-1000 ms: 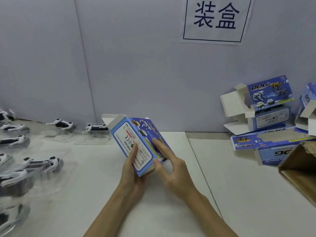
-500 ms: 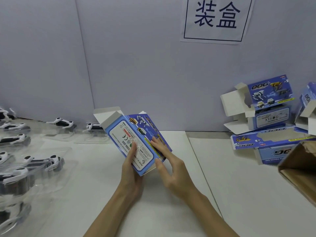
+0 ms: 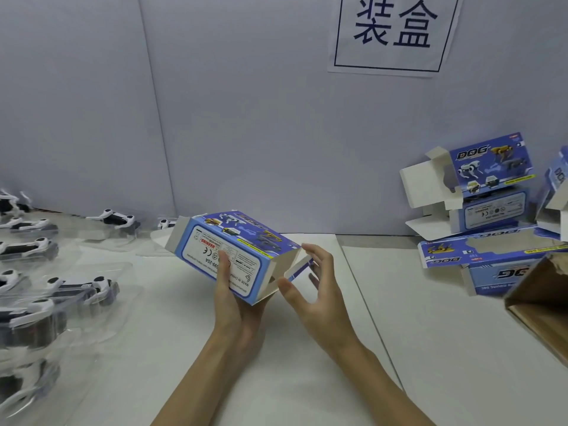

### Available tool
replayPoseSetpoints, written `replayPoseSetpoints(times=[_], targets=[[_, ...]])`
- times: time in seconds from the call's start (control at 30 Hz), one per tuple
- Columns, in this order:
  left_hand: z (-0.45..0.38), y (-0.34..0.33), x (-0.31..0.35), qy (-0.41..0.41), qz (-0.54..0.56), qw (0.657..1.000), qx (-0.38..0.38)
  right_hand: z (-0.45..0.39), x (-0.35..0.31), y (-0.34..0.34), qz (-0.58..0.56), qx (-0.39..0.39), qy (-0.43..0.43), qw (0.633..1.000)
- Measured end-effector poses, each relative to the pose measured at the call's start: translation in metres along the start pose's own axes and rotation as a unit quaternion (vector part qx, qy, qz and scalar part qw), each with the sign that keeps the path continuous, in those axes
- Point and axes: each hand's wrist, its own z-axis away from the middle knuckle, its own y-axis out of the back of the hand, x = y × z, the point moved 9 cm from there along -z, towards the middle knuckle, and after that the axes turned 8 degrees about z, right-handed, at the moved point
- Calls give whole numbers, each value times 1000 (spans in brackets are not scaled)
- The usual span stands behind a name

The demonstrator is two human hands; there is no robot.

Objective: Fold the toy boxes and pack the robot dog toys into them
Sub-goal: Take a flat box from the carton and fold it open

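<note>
Folding step: your left hand (image 3: 229, 290) grips toy box (image 3: 233, 250); right hand (image 3: 310, 287) fingers pinch end flap (image 3: 296, 269). Next: tuck flap in squarely, then load toy.

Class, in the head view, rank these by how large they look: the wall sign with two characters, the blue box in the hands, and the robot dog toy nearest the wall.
1. wall sign
2. blue box, though it is nearer the camera
3. robot dog toy
</note>
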Motion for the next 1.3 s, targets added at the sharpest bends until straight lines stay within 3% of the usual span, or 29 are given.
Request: replayPoseSetpoints(times=[0.23,0.8,1.0,1.17,1.3], targets=[[4,-4,-6,-1,-41,999,-12,3,-2,7,-59,40,-2,997],[1,-1,-7,1,-9,1000,-10,2,-10,14,3,51,45,998],[1,0,-4,-4,-55,998,-3,2,-8,10,-8,35,35,999],[2,-3,-1,-24,-21,999,-3,1,-5,6,-65,33,2,997],[2,1,-2,-25,-15,1000,3,-3,-4,6,-45,35,8,998]])
